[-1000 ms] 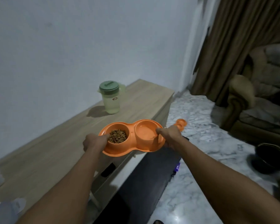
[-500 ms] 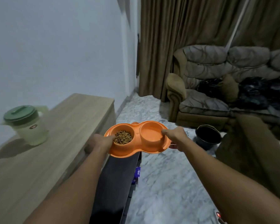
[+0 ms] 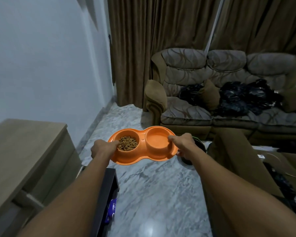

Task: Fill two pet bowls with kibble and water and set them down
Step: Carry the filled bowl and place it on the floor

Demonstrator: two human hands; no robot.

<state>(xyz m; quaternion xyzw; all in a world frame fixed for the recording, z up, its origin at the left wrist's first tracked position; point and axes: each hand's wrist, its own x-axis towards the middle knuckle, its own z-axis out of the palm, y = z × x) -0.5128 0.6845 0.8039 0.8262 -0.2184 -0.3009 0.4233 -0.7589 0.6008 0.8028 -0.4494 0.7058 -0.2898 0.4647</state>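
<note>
Bowls [image 3: 142,156], two joined in one orange dish, hang level above the marble floor [image 3: 152,194], beside the desk [image 3: 24,142]. The left grip [image 3: 102,148] pinches the rim by the kibble [image 3: 127,145]; the right grip [image 3: 183,144] pinches the rim by the other well, which seems to hold water. Filling looks done, so setting down is the step in hand. Next, lower the dish flat and slowly.

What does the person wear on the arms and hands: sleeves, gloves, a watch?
The left forearm and right forearm are bare to the frame's edge, no sleeve in view. The left hand and right hand have no gloves, watch or visible ring.
</note>
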